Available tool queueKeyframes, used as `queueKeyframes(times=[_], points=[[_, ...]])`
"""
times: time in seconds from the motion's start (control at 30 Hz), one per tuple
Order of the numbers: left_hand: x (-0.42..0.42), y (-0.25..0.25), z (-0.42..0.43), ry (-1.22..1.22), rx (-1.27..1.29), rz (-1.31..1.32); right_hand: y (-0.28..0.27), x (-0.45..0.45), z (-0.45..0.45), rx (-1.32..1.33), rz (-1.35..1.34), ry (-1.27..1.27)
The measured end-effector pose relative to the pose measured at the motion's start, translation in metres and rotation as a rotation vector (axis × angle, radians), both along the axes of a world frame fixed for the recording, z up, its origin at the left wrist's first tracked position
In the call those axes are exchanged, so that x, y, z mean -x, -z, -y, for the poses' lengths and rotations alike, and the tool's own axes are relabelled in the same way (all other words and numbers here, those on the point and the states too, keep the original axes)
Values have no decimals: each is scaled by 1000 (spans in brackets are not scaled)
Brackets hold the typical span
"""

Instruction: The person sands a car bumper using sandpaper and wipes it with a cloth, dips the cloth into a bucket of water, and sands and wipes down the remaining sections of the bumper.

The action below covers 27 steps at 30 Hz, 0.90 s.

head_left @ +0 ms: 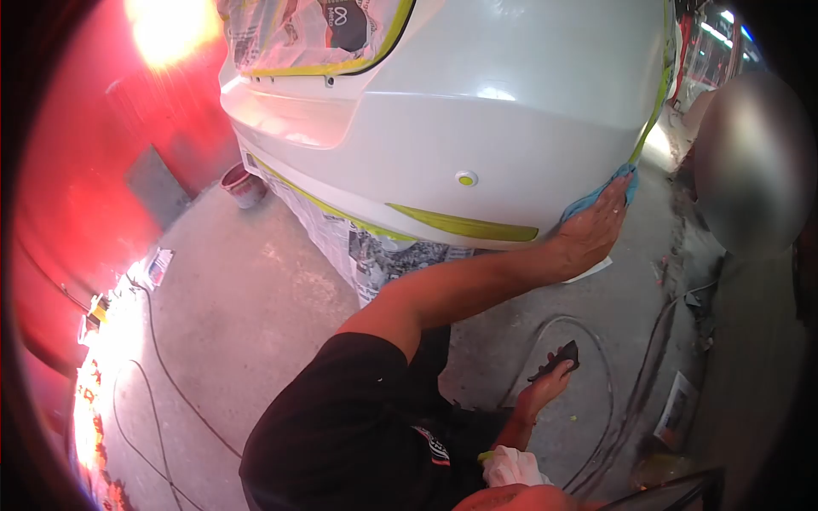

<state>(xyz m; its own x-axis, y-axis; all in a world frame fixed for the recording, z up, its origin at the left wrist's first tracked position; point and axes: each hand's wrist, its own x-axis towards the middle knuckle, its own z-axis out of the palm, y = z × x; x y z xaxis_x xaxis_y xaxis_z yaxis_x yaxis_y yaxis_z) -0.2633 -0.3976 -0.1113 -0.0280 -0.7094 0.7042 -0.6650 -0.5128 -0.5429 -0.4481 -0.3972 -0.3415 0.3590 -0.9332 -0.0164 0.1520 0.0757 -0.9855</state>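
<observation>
My left hand (601, 223) reaches across from a black sleeve and presses a blue cloth (588, 201) against the right edge of a glossy white car body panel (511, 145), beside a yellow-green tape line. At the bottom edge, skin of what seems to be my right arm or hand (515, 497) shows next to a bunched whitish cloth (513, 467); its fingers cannot be made out. The panel carries a round yellow-green spot (466, 179) and a long yellow-green strip (469, 225) low down.
Masking film (294, 34) and newspaper (371, 260) cover parts around the panel. A reddish bucket (244, 187) stands on the concrete floor. Cables (153, 341) run at the left, and a hose (609, 366) loops at the right near a foot in dark footwear (550, 385).
</observation>
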Motion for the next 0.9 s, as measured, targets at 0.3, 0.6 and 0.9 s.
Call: queueKeyframes(times=[0.3,0.6,0.9], points=[[-32,72,-149,69,162,-216,38,45,38,-67,-202,295],[-83,51,-265,-166,487,-329,-12,-8,2,-37,-40,165],[-71,10,-256,-36,454,-375,-105,-72,18,237,-27,340]])
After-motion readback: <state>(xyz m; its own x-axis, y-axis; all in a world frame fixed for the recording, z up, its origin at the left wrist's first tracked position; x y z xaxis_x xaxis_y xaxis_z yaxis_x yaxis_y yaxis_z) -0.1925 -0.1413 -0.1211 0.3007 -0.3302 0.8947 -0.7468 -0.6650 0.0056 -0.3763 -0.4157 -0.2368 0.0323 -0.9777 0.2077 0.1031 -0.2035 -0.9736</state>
